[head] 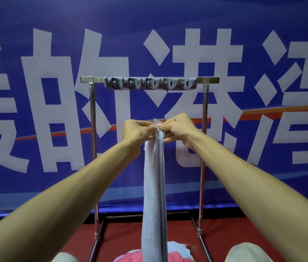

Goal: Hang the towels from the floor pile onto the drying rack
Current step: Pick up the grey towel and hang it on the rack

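While both hands meet mid-frame, the left hand (137, 131) and right hand (178, 129) each pinch the top edge of a pale blue towel (153, 186), fingers curled snug on it. The towel drops straight toward 6 o'clock, down to the floor pile (128, 257) of pink and blue cloth. The drying rack (208, 80) stands behind, with its grey clip strip (150, 83) at 12 o'clock from the hands.

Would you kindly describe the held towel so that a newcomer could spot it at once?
Before the blue banner stands a metal rack. In front of its middle, the left hand and right hand pinch the top of a pale blue towel that hangs as a narrow strip. Unlike the pink and blue cloths on the floor, it is lifted upright.
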